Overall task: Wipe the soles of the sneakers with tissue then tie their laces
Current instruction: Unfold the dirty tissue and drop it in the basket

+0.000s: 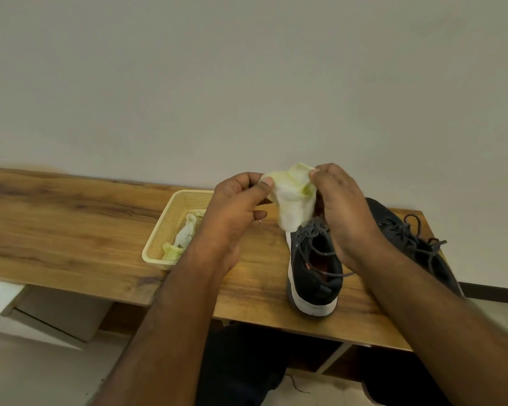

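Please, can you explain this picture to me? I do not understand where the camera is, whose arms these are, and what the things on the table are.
There is no machine here. The camera sits on a person's head and looks forward and down, so the two arms are that person's own. The left hand and right hand both pinch one tissue, held up above the table. On the table stand two dark sneakers: the near sneaker with a white sole, and the far sneaker, partly behind the right arm. Their laces lie loose. To the left is a yellow basket with more tissues inside.
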